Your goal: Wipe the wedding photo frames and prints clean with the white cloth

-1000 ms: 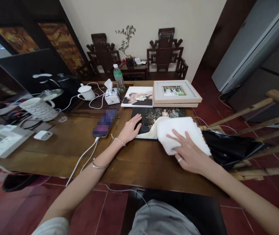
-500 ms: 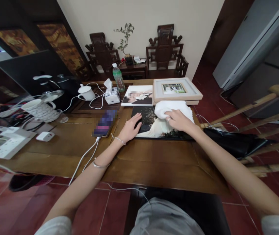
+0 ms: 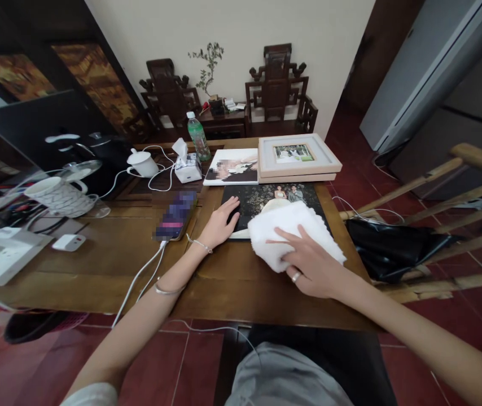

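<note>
A dark wedding photo panel (image 3: 249,198) lies flat on the wooden table, its lower right part covered by a fluffy white cloth (image 3: 272,228). My right hand (image 3: 311,262) grips this cloth, with some fingers stretched over its top and the thumb side tucked at the near edge. On the panel's left edge rests my left hand (image 3: 220,221), fingers extended and holding nothing. Just beyond the panel are a light photo panel (image 3: 232,167) and a pale box-like frame (image 3: 328,158) with a small picture. Left of my left hand lies a phone (image 3: 176,217) on a charging cable.
A tissue box (image 3: 188,169), a green-labelled bottle (image 3: 198,136) and a lidded white cup (image 3: 143,163) stand behind the phone. Farther left are a patterned mug (image 3: 61,196), a power strip (image 3: 6,256) and a charger (image 3: 69,242). A bamboo chair (image 3: 431,220) stands at right.
My right hand has drawn the cloth toward me, from the panel's upper right to its near edge, uncovering the printed couple. My left hand stays on the panel's left edge.
</note>
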Motion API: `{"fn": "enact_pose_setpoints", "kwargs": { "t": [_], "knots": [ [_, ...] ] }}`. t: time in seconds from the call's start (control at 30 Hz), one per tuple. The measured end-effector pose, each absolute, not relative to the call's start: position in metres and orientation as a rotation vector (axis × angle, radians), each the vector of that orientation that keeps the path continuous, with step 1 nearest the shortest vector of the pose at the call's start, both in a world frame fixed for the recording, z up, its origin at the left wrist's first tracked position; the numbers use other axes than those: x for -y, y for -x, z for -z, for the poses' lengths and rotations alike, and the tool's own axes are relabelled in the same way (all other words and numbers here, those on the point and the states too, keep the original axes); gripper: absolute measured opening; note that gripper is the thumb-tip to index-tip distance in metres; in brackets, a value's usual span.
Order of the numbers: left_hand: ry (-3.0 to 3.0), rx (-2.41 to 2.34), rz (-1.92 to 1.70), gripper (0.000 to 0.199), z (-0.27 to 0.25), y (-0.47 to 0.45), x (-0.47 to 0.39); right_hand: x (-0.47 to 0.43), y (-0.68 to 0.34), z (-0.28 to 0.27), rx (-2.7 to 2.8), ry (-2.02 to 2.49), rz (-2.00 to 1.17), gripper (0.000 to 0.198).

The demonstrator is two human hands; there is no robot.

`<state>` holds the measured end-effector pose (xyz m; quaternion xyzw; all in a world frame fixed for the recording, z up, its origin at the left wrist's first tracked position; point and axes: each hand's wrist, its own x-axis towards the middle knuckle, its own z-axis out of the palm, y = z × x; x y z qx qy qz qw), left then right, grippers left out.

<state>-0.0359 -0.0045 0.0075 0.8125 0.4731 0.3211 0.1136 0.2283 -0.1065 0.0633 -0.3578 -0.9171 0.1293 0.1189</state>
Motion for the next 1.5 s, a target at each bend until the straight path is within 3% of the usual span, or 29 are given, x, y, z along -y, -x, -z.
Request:
{"fn": "enact_pose_setpoints", "kwargs": {
  "t": [0.3, 0.6, 0.8, 1.13, 1.5],
  "knots": [
    [-2.386, -1.390, -0.931, 0.043, -0.008, 0.035, 0.004, 0.028, -0.269, -0.073, 2.510, 1.485, -0.250, 0.030],
    [-2.382, -1.390, -0.930, 0.042, -0.008, 0.036, 0.004, -0.034, -0.249, -0.073, 2.456, 1.438, -0.208, 0.028],
    [-2.393, -1.390, -0.922, 0.045, -0.009, 0.036, 0.004, 0.003, -0.250, -0.063, 2.489, 1.420, -0.140, 0.030],
    [-2.418, -1.407, -0.894, 0.044, -0.011, 0.036, 0.006, 0.112, -0.264, -0.070, 2.561, 1.269, -0.372, 0.028],
    [-2.411, -1.400, -0.903, 0.043, -0.009, 0.038, 0.004, -0.013, -0.245, -0.076, 2.442, 1.496, -0.255, 0.028]
  ]
}}
